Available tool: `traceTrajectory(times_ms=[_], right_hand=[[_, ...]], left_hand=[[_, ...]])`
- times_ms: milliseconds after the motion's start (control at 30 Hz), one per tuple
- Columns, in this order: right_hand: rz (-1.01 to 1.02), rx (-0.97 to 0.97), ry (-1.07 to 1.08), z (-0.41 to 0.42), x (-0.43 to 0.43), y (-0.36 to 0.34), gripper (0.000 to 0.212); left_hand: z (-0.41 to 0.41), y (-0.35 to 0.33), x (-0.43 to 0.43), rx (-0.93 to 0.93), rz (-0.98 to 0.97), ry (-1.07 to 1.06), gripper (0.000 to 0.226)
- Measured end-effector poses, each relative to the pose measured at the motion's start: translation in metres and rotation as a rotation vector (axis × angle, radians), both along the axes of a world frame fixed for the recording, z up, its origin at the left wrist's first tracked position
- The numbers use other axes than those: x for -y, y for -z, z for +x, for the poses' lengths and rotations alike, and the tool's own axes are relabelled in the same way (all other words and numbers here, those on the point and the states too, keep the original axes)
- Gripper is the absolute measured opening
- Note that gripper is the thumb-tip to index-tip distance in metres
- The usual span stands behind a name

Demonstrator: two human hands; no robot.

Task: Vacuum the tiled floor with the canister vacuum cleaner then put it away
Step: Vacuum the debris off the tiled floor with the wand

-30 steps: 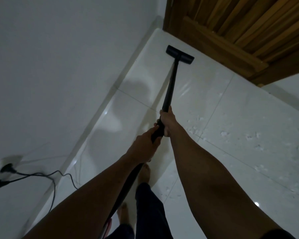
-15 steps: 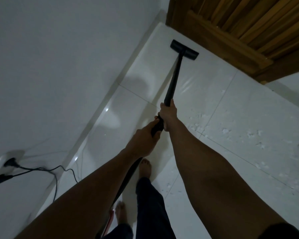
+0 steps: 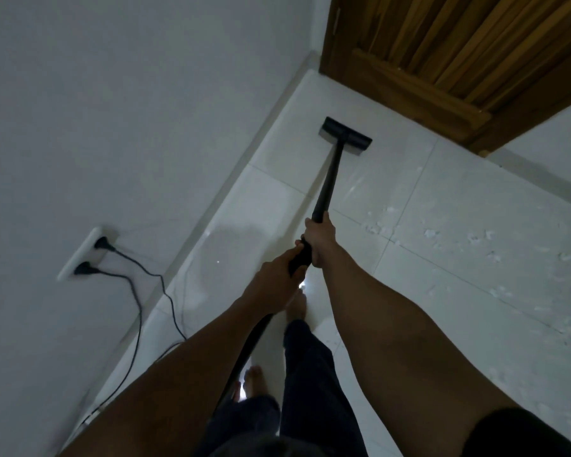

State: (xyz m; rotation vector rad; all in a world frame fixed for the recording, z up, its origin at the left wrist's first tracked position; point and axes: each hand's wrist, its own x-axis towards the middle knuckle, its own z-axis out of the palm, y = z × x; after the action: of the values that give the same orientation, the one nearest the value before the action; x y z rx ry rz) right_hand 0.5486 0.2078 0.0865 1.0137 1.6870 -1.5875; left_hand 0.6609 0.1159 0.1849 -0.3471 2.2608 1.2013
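Right hand (image 3: pixel 318 240) wrapped round black wand (image 3: pixel 327 184), left hand (image 3: pixel 277 280) clamped just behind on same wand. Floor head (image 3: pixel 346 133) at 12, on tile near wall. White debris (image 3: pixel 475 245) at 3 unswept. Canister not visible. Vacuuming partway; stowing pending.

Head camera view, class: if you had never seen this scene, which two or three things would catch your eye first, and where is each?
First, the black vacuum wand running up the middle, gripped by the right hand with the left hand just below it, its floor head flat on the tiles near the wooden door. Next, white crumbs scattered over the tiles at right. Then two black plugs in the wall socket at left.
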Motion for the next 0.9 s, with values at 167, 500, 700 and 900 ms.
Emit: traceTrajectory(times_ms=[167,500,700,900], right_hand=[[0.027,-0.047,-0.001,0.091,0.001,-0.028,0.056],[0.046,-0.031,0.043,0.285,-0.016,-0.041,0.061],[0.044,-0.029,0.021,0.381,-0.030,-0.034,0.062],[0.033,-0.028,-0.032,0.488,-0.050,-0.040,0.061]], left_hand=[[0.093,-0.024,0.004,-0.038,0.000,0.018,0.047],[0.281,-0.032,-0.008,-0.033,0.029,0.076,0.048],[0.376,-0.024,-0.019,-0.042,0.005,0.088,0.052],[0.487,-0.039,-0.041,-0.084,0.043,0.067,0.051]])
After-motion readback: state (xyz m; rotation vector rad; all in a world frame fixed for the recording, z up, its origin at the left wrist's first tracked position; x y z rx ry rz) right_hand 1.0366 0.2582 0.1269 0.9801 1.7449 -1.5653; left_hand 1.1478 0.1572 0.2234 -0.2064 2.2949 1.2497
